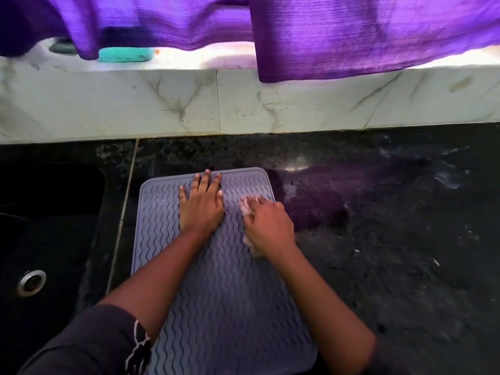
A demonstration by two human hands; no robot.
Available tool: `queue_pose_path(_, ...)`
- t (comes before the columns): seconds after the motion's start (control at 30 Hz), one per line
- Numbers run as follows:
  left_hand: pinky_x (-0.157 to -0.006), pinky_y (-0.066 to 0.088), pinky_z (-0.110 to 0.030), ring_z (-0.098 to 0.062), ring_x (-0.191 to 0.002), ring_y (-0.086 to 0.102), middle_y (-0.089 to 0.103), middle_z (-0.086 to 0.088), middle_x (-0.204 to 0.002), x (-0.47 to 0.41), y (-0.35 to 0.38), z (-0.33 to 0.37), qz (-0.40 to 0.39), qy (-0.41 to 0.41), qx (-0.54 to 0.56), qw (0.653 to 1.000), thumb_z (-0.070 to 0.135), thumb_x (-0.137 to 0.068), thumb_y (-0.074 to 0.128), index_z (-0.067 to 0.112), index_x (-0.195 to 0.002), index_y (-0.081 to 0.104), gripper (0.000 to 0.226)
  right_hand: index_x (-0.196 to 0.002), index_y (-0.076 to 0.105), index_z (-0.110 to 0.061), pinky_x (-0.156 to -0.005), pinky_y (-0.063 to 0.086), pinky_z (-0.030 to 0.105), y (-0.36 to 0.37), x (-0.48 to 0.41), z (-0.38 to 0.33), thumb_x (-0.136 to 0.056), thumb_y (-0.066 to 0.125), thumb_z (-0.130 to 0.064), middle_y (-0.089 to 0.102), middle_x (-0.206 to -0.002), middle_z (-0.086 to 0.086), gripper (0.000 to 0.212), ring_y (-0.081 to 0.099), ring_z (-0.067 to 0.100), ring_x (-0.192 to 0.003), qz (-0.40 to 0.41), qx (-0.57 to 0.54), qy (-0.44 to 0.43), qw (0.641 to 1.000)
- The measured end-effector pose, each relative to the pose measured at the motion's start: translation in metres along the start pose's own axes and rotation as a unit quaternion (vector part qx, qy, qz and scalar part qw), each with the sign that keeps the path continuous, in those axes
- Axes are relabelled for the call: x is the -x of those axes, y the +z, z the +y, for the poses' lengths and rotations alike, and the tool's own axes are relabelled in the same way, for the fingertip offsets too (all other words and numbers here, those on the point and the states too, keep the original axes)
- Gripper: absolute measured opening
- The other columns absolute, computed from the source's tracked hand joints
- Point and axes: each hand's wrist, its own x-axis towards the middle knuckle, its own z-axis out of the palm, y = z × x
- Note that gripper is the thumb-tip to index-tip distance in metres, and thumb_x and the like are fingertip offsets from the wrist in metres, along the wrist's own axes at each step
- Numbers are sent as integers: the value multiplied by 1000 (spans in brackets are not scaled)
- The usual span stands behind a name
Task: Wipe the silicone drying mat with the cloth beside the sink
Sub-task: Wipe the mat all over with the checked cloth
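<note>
Fingers (207, 182) of the left hand (201, 209) lie straight and slightly spread, pressed flat on the far end of the silicone drying mat (230, 293), with the fingertips reaching its far rim; this hand grasps nothing; the fingers of the right hand (270, 226) are curled round a pale cloth (247, 208), which I see bunched under the palm, showing past the fingertips and again below the heel of the hand; the cloth is blurred, so I cannot tell its weave or fold; right hand and cloth sit on the mat near its right edge, just beside the left hand and apart from it

Position of the mat: it is grey-lilac, ribbed with wavy ridges and round-cornered; it lies flat on the black speckled countertop (378, 266), long side running away from the camera, just right of the black sink (54, 212); a metal drain (31, 282) shows in the sink floor

Surroundings: a marble-pattern tiled upstand (243, 104) runs behind the countertop; a purple curtain (351, 31) hangs over its top edge; a teal block (124, 54) rests on the ledge behind, partly hidden by the curtain, and I cannot tell what it is; a wet sheen (297, 166) marks the countertop right of the mat; a dark sleeve (94, 342) with white print covers the left upper arm
</note>
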Motion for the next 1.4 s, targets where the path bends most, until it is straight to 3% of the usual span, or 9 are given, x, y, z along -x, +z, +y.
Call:
queue_pose_path(0.1,-114,3,-51,-20,-145,13,17,1,-157,0,1,0,1,-2,-1,1000,38,-96,22,27,-147,21,52,-142,28,-23,-110,20,50,16,-4,0,-90,38,-40,30,-149,6,56,19,32,-136,8,39,-20,999)
queue_pose_path(0.37,-114,3,-51,-20,-144,14,18,1,-157,0,1,1,3,-9,-9,1000,38,-97,24,28,-147,22,51,-142,28,-14,-103,33,47,20,51,7,-91,43,-30,34,-147,12,56,23,36,-134,-27,56,-37,997)
queue_pose_path(0.5,-114,1,-49,-20,-145,12,17,0,-157,1,-2,1,3,-2,-3,1000,38,-97,24,28,-147,21,51,-134,40,-11,-93,40,40,7,40,6,-90,49,-25,47,-134,13,47,40,31,-119,-20,45,-38,998)
queue_pose_path(0.63,-114,1,-50,-20,-145,12,17,0,-158,1,-4,2,1,-2,2,1000,37,-97,24,27,-148,21,51,-143,27,-15,-107,28,44,13,4,-8,-94,41,-30,33,-146,13,52,24,35,-134,6,35,-17,999)
queue_pose_path(0.93,-114,0,-50,-20,-145,12,17,0,-157,3,-3,2,4,-3,4,1000,37,-97,24,28,-147,21,52,-144,23,-14,-102,34,46,15,87,9,-94,42,-22,29,-149,14,54,20,34,-136,-70,61,-39,995)
queue_pose_path(1.07,-114,0,-52,-20,-144,14,22,-2,-156,6,-13,3,1,12,43,999,36,-98,29,26,-146,28,49,-140,34,-16,-101,34,39,1,63,10,-93,45,-27,39,-144,10,50,33,29,-128,-23,3,-48,999)
queue_pose_path(1.17,-113,-5,-54,-19,-143,19,29,-2,-153,23,-26,1,-1,46,62,997,34,-98,32,27,-143,32,46,-142,30,-20,-109,21,44,10,38,4,-93,43,-30,31,-149,9,52,19,32,-137,3,-14,-42,999)
queue_pose_path(1.23,-112,-9,-53,-20,-144,15,24,-2,-155,52,-28,2,-29,45,34,998,39,-97,30,29,-144,29,49,-141,31,-21,-110,16,47,22,36,5,-90,43,-33,32,-149,9,54,17,32,-138,11,16,-49,999)
queue_pose_path(1.4,-111,-13,-45,-17,-145,-8,-2,4,-159,129,-19,5,-62,9,-1,998,49,-95,10,37,-147,-3,55,-141,33,-20,-108,22,46,25,34,5,-91,42,-33,35,-147,8,53,21,32,-137,23,35,-49,998)
